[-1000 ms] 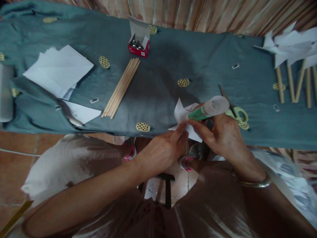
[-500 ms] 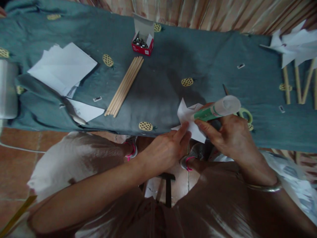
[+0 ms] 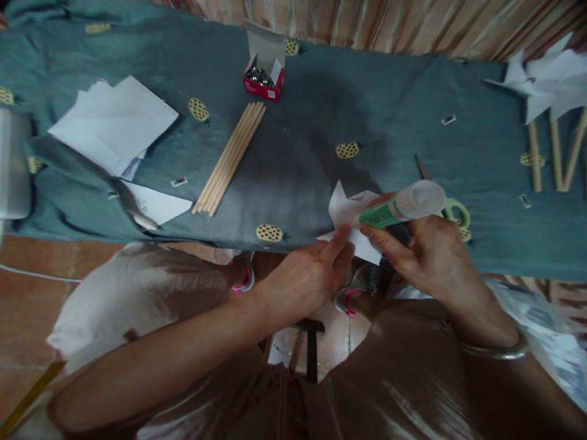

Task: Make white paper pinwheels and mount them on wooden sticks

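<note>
Passage over cloth point(image 3: 298, 153) between sticks point(image 3: 230, 159) and pinwheels point(image 3: 554, 82); scissors point(image 3: 466, 214), upright-tilted tube point(image 3: 389, 209) obstruct near edge.

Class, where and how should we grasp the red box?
Probably pinch the red box by its left and right walls, from the near side: it stands upright, its lid raised at the back, and metal pieces in the open top could spill.

Round the paper pinwheel point(image 3: 364, 245) at the near edge of the tablecloth point(image 3: 298, 183), I see the left hand point(image 3: 312, 269) at seven o'clock, the right hand point(image 3: 426, 250) at four and a glue bottle point(image 3: 394, 208) slanting over its middle. Scissors point(image 3: 422, 167) lie at three; mounted pinwheels point(image 3: 550, 79) at two. An open box point(image 3: 263, 91) with small pieces point(image 3: 259, 77) inside sits at eleven. Dowels point(image 3: 229, 160) lie at ten, a paper stack point(image 3: 110, 125) farther out, a paper triangle point(image 3: 167, 205) at nine.
</note>
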The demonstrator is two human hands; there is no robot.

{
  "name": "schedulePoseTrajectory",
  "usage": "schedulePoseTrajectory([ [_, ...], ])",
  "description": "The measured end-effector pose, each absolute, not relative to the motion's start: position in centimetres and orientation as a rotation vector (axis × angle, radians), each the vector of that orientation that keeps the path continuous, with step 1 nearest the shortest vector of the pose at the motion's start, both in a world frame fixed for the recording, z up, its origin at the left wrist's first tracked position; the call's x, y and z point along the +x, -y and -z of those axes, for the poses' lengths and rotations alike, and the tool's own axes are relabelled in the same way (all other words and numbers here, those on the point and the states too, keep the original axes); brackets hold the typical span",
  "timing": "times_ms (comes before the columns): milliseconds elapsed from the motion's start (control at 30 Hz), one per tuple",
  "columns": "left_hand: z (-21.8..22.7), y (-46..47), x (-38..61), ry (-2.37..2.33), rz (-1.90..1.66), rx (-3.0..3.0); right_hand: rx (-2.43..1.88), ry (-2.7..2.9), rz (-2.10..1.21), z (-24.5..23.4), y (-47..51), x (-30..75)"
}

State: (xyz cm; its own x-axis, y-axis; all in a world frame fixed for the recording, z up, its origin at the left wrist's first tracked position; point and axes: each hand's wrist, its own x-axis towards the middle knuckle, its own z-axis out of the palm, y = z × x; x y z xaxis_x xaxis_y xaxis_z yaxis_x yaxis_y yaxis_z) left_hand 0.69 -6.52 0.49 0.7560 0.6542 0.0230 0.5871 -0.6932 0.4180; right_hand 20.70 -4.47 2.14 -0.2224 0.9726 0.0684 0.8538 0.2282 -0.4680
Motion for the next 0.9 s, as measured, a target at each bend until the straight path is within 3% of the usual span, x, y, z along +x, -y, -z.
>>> schedulePoseTrajectory([
  [900, -0.83, 6.32, 0.80, -0.923, -0.184, 2.498, -1.723, 2.172, -0.451, -2.40, 4.37, 20.54],
])
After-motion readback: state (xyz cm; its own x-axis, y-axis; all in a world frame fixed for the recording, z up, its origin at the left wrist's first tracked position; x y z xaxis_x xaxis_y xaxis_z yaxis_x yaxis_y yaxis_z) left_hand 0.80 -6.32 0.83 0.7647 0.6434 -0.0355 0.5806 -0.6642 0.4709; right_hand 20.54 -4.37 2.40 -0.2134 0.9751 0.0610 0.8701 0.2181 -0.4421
